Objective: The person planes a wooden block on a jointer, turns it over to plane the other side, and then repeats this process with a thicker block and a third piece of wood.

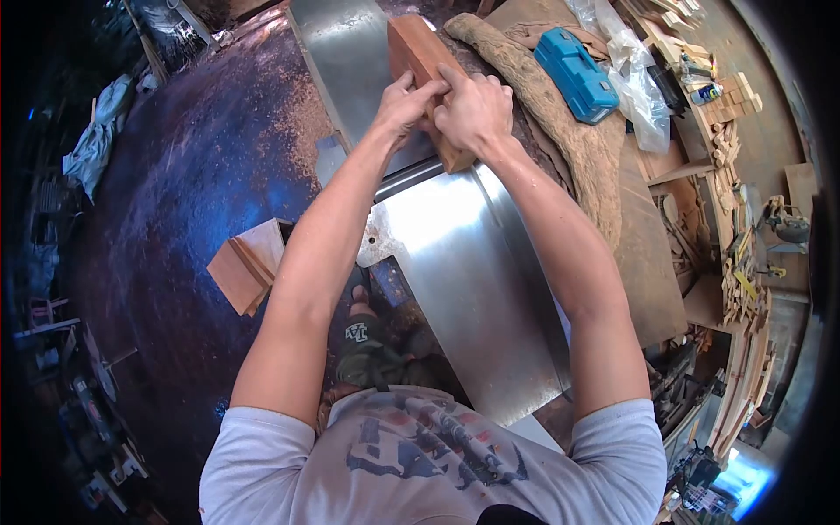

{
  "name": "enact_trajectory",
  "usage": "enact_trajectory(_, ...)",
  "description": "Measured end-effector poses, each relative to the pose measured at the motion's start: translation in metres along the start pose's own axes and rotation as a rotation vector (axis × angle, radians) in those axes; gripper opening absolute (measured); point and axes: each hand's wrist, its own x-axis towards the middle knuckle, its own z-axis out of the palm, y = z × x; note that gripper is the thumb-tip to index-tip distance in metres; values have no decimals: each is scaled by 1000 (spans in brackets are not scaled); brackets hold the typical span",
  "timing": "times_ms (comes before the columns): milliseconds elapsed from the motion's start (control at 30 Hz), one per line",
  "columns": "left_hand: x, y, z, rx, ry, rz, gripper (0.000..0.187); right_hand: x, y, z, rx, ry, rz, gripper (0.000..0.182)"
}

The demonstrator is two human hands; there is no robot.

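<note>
A reddish-brown wooden board (416, 45) stands over the cutter gap of a jointer with smooth metal tables (464, 289), its length running away from me. My left hand (407, 107) grips its left side, thumb pointing toward the top and fingers partly hidden against the wood. From the right, my right hand (477, 109) is curled over the board's top with the fingers bent. Both hands are close together, near the board's closer half. A dark fence (516, 236) runs along the right side of the near table.
Beyond the fence lie a rough wood slab (560, 131), a blue case (576, 75) and clear plastic sheeting (643, 79). Cut wood pieces (726, 157) crowd the right side. At lower left sits a stack of wooden blocks (248, 267). Shavings (302, 122) litter the dark floor.
</note>
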Motion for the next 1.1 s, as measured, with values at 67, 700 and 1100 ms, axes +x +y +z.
enact_trajectory(67,5,5,-3,4,-11,15,71,7,0,3,-5,32,-18,65)
enact_trajectory(700,54,8,-41,-28,18,38,69,84,-27,17,49,-97,168,84)
enact_trajectory(1100,-336,-9,-78,-361,2,39,77,-139,-29,-81,1734,-361,170,79)
